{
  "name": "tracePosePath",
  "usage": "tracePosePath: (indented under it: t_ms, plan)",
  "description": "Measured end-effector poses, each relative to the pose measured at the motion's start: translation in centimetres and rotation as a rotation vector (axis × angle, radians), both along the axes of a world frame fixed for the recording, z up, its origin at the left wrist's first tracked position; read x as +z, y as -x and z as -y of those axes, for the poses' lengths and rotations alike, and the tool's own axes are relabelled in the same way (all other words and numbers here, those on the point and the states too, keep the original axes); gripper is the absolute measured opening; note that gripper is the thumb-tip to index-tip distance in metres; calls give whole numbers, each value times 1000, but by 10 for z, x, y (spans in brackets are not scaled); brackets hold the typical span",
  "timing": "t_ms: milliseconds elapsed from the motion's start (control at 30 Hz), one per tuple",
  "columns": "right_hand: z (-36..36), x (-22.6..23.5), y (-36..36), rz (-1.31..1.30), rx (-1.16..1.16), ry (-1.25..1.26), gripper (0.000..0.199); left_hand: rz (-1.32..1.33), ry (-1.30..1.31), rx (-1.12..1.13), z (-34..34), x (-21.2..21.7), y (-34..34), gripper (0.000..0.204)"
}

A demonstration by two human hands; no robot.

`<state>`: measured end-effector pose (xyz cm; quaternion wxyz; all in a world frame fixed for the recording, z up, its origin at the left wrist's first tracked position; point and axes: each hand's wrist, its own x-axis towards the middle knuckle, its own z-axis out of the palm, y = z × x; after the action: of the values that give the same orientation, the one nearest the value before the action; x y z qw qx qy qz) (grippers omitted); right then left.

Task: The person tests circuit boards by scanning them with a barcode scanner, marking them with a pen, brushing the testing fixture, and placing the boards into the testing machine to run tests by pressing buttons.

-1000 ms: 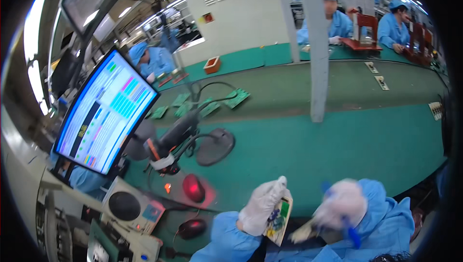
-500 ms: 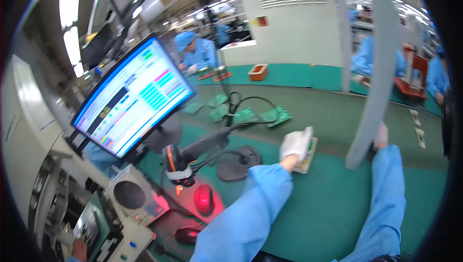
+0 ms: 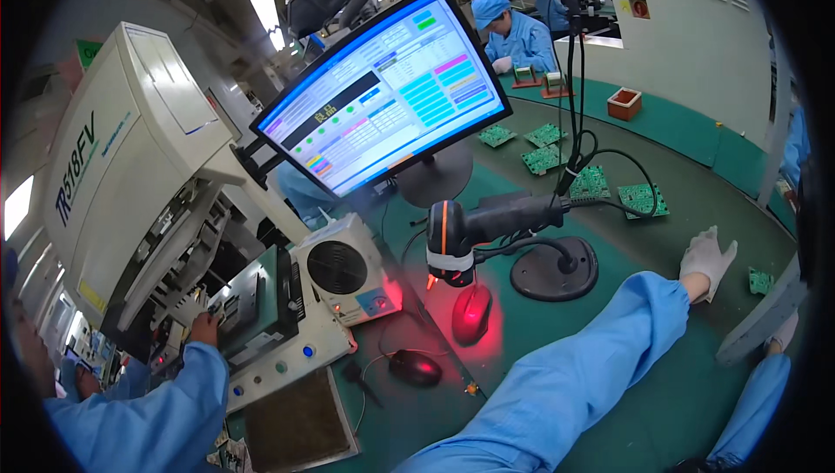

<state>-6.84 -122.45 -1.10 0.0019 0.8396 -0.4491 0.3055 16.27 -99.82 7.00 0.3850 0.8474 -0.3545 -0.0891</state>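
1. Here, the person's left hand (image 3: 706,257), in a white glove, rests flat on the green table (image 3: 661,386) at the right, fingers spread wide and holding nothing; its blue sleeve stretches across the near side of the table.
2. A small green circuit board (image 3: 760,281) lies just to the right of that hand, apart from it.
3. The right hand (image 3: 785,330) shows only partly at the far right edge, behind a grey post (image 3: 765,312); whether it grips anything cannot be told.
4. To the left of the left hand, a handheld scanner (image 3: 474,228) sits on a stand with a round black base (image 3: 554,269), casting red light on a mouse (image 3: 470,314) below it.
5. Farther off, more green boards (image 3: 591,182) lie on the table, beyond a tilted monitor (image 3: 391,94).
6. At the near left, another person's hand (image 3: 205,329) touches a white machine (image 3: 130,177).
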Motion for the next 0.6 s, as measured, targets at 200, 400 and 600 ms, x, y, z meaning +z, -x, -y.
tracePosePath:
  t_ms: [200,400,600]
  plan:
    - [25,-24,2,607,219,-420,35,81,114,-308,-122,61,72,60]
    - [-31,1,14,626,-214,-213,30,440,273,-515,-276,61,158,39]
    - [-79,42,13,458,-354,36,30,243,283,-314,-427,13,192,29]
